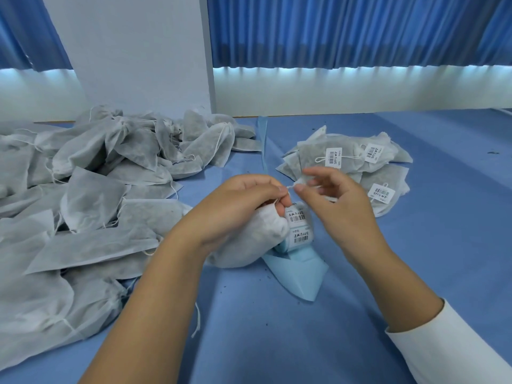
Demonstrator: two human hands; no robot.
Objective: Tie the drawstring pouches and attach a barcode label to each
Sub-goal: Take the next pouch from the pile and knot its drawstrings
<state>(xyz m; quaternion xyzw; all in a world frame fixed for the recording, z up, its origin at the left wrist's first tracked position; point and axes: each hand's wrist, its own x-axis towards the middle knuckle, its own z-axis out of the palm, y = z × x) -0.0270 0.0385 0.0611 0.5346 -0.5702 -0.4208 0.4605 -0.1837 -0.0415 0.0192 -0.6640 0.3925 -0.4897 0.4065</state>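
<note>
A white non-woven drawstring pouch (249,239) lies at the table's centre, its gathered neck under my left hand (238,206). My left hand grips the neck and pinches the white drawstring (289,188). My right hand (335,206) pinches the other end of that string just to the right, with the other fingers spread. A roll of barcode labels (300,231) on pale blue backing sits right behind the pouch, partly hidden by my hands. The pouch shows no label.
A large heap of unlabelled pouches (91,189) covers the left of the blue table (415,259). A smaller stack of labelled pouches (349,159) lies at the back right. Pale blue backing strip (299,275) trails toward me. A white pillar and blue curtains stand behind.
</note>
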